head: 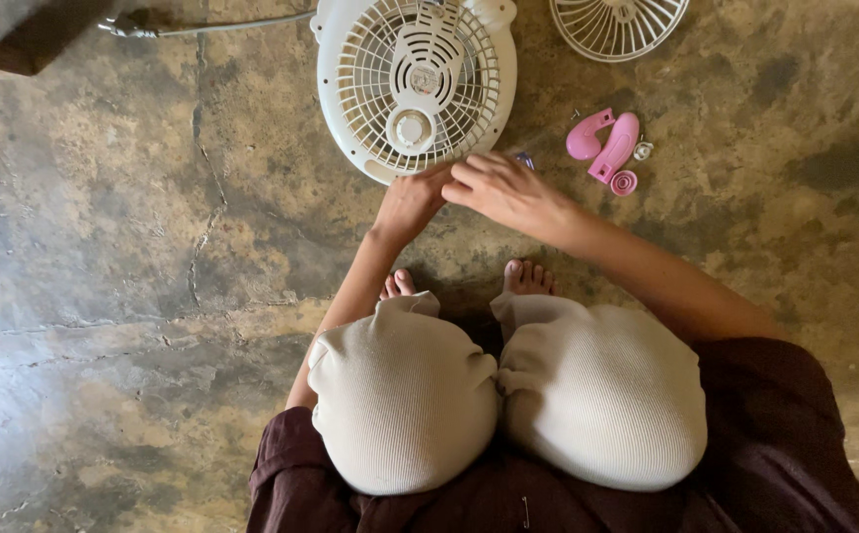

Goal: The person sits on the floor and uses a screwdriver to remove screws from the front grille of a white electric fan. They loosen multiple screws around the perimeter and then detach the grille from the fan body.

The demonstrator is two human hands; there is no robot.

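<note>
A white fan housing [416,84] lies flat on a cracked, mottled concrete floor [123,247]. The left hand [412,202] and right hand [505,190] meet at its near rim; whether either is clenched, I cannot tell. Pink parts [607,148] and a loose grille [619,25] lie nearby

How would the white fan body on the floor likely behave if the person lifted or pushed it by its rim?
The fan body looks like moulded plastic, so probably stiff and fairly light, though its central hub may add weight. Lying flat on the cracked floor, it seems unlikely to tip or roll. Its thin grille ribs could flex or snap under pressing fingers.
</note>
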